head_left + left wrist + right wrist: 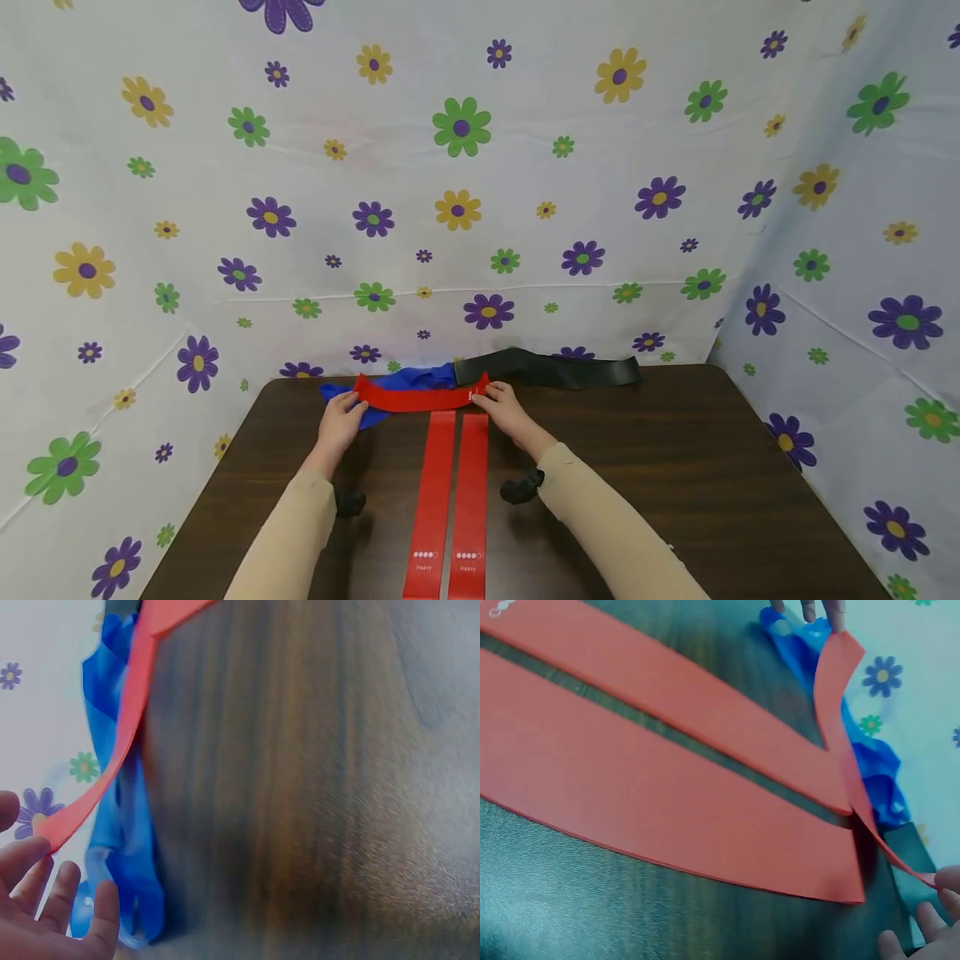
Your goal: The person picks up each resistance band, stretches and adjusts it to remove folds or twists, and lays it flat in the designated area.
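Note:
A red resistance band (412,403) spans sideways between both hands, sagging a little in the middle. My left hand (341,425) pinches its left end between thumb and fingers; in the left wrist view the other fingers of the left hand (64,919) are spread below the red band (127,735). At the opposite end, the right hand (510,412) grips the band's corner. Two more red bands (432,500) (471,500), printed "Heavy", lie side by side lengthwise below it. A crumpled blue band (420,377) is partly hidden behind the held one.
Along the table's back edge a black band (558,372) stretches right from the blue one. The dark wooden table (675,500) meets a flower-printed cloth (525,183) at the back and sides. Black wrist devices (522,487) sit beneath both forearms.

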`<state>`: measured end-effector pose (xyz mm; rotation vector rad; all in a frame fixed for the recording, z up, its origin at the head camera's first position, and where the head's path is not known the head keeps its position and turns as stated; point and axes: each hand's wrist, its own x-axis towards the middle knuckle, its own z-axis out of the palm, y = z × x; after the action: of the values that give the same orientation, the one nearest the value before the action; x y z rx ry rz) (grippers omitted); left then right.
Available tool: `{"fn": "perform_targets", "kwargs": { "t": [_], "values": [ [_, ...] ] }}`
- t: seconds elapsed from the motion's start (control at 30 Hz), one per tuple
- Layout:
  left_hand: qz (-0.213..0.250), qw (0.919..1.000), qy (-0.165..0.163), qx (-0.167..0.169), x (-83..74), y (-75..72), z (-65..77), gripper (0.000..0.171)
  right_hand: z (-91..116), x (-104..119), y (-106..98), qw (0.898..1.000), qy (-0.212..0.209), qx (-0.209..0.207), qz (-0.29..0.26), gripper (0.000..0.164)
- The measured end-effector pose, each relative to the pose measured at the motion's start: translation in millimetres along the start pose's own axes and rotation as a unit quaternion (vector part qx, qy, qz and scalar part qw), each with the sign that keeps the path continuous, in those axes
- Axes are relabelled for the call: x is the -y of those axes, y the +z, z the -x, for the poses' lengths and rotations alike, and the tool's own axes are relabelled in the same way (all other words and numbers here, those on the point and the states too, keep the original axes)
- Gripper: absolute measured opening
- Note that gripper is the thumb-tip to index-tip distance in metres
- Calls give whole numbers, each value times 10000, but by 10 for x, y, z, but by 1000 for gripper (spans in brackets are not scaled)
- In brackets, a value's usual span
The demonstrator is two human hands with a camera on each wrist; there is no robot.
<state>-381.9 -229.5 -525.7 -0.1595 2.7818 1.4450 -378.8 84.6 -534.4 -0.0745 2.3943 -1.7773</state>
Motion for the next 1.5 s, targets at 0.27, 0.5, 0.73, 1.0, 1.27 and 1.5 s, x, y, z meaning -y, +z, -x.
{"fn": "perform_targets", "kwargs": {
  "t": [0.27,0.5,0.73,1.0,1.27,1.5],
  "values": [
    [1124,9936,-120,-7,-177,-98,142,49,105,86,-158,9988,-258,61,-420,57],
    [1360,9906,-150,100,-288,-188,273,49,273,97,-290,9944,-303,-3,-1011,52],
    [1647,9855,-262,310,-264,-195,429,49,569,5,-408,9876,-194,190,-1547,54],
    [1558,9872,-122,315,-79,-152,748,44,1053,-171,-509,9841,-76,511,-1698,57],
    [1813,9817,-347,466,95,-22,943,47,1315,-274,-480,9821,185,795,-1698,59],
    [1838,9792,-701,497,237,61,938,49,1341,-306,-414,9824,476,740,-1647,50]
  ]
}}
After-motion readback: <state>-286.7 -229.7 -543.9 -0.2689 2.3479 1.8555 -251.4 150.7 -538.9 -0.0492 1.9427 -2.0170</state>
